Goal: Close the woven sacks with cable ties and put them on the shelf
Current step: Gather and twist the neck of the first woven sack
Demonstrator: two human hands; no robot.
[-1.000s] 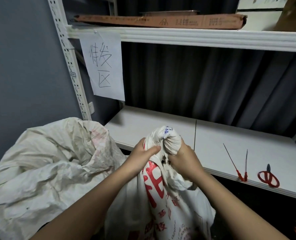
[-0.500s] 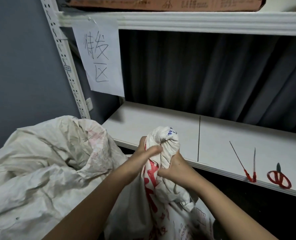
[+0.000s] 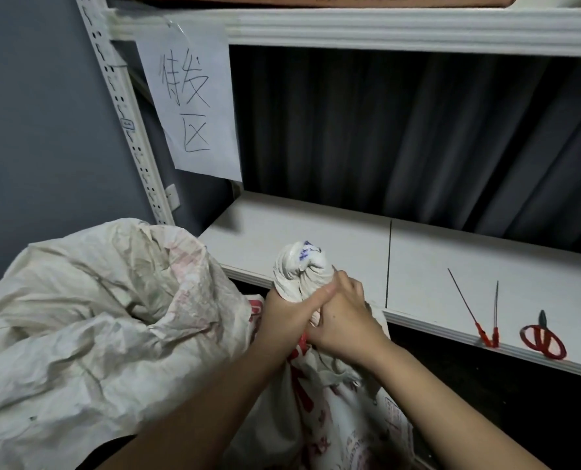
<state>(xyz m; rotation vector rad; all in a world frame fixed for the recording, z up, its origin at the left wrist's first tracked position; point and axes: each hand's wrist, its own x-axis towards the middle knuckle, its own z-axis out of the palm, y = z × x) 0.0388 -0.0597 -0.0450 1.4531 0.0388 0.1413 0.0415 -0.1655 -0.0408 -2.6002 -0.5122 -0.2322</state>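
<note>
**Sack neck gathered, untied**

I am holding the sack (image 3: 319, 412) below the shelf (image 3: 316, 239) edge: soft, crinkly, probably slippery weave. My left hand (image 3: 282, 317) and right hand (image 3: 341, 320) are gripping its twisted neck, the best hold. Ties (image 3: 479, 317) are lying apart.

A: Where does the single head-worn view look from?
B: From above, close, facing forward and down past both forearms onto the shelf (image 3: 316, 239); its wide lens bends the edges.
</note>
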